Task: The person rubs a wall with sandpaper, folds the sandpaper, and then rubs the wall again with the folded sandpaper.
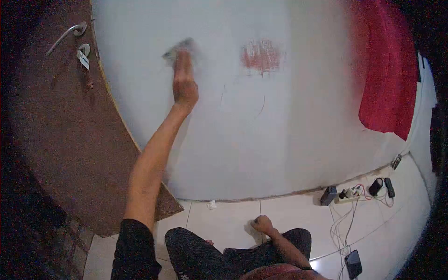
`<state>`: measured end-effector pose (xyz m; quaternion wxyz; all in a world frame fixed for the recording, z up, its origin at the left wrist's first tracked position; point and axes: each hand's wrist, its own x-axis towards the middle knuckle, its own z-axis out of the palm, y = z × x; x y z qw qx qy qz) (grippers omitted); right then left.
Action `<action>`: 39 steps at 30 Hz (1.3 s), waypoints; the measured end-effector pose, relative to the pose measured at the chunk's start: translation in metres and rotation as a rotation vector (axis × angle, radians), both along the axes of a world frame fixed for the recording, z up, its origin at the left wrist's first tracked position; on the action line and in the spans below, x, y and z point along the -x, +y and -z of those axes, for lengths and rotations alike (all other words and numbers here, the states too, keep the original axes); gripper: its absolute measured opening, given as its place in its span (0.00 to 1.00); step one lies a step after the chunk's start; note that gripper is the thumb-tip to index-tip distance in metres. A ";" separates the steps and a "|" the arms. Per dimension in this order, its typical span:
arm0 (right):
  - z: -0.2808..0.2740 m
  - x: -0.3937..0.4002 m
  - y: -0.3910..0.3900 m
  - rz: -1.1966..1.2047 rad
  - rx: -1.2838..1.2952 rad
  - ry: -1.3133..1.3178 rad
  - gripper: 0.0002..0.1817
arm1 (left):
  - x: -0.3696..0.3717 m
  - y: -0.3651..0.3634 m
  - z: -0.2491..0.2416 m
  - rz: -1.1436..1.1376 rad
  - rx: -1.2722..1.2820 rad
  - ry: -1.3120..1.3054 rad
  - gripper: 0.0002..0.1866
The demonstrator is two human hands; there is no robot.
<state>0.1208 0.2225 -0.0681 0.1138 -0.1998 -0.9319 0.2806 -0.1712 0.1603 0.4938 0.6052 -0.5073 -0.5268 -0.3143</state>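
Note:
My left hand reaches up to the white wall. Its fingers press a flat grey-green piece with angular corners against the surface; motion smears its outline, so I cannot tell whether it is cloth or sandpaper. Right of this hand, a reddish scuffed patch marks the wall, with a few thin dark scratches below. Low down by my right knee, my right hand is curled closed over the tiled floor, with something small and dark showing at its fingers.
A brown door with a metal handle stands at the left. Red cloth hangs at the right. On the floor lie a power strip, a dark box, chargers, cables and a phone. A small white scrap lies by the wall.

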 end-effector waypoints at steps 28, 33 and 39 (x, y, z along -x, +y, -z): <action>-0.040 -0.023 -0.018 0.180 0.115 -0.099 0.30 | -0.034 0.021 -0.004 -0.024 0.612 0.520 0.31; -0.058 -0.019 -0.023 0.251 -0.217 0.148 0.40 | -0.012 0.034 -0.007 -0.028 0.260 0.060 0.38; -0.118 -0.029 -0.022 0.375 -0.277 0.267 0.45 | -0.010 0.037 -0.012 -0.174 0.477 0.356 0.32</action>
